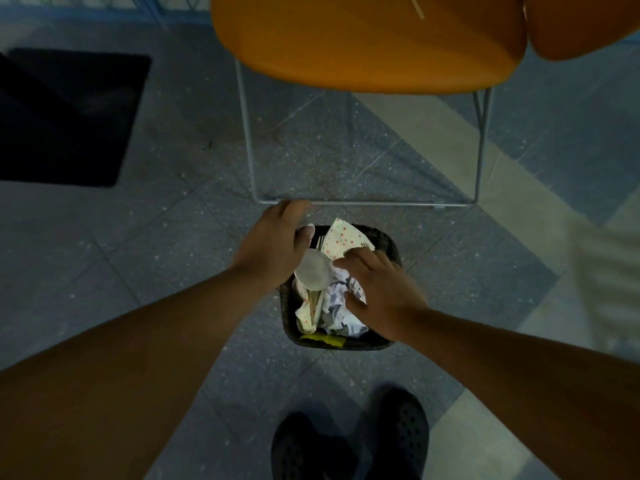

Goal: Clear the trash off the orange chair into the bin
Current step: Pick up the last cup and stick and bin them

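Observation:
A small black bin [389, 242] stands on the floor in front of the orange chair [367, 43]. It is filled with crumpled white paper [337, 303], a dotted napkin [344, 239] and a clear plastic cup [314, 270]. My left hand [273, 244] hovers over the bin's left side with fingers loosely curved beside the cup. My right hand [381, 289] lies spread over the trash, fingertips touching the napkin. A thin wooden stick [415, 6] lies on the chair seat.
The chair's metal frame [363, 203] runs along the floor just beyond the bin. A dark mat [69, 116] lies at the left. My black shoes [349, 441] are at the bottom. A pale blurred object [606, 289] sits at the right edge.

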Tool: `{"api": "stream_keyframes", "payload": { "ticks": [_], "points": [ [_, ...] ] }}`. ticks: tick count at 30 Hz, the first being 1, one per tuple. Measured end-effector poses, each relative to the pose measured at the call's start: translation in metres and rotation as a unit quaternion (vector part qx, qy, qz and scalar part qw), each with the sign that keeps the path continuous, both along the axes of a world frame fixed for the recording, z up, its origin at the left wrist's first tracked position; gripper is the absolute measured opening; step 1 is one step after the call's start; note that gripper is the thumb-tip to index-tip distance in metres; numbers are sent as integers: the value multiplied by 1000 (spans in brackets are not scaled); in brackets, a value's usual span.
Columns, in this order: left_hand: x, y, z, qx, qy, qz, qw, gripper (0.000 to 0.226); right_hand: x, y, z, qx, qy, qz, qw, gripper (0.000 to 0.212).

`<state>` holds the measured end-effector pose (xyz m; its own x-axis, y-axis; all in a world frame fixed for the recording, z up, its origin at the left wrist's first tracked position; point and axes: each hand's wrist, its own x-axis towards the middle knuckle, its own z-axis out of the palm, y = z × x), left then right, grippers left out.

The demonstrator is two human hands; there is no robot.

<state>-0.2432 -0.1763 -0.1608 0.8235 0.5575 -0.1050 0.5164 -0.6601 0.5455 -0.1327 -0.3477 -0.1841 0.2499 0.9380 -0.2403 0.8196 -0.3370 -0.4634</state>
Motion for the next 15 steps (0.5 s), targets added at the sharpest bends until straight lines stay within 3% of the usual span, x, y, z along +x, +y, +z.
{"api": "stream_keyframes", "payload": {
  "ticks": [6,15],
  "points": [
    [14,20,62,6,-72,-21,997,37,19,8,41,-1,3,5,1000,51],
    [87,74,179,61,-116,-96,987,41,96,88,172,196,-33,-118,973,38]
  ]
}}
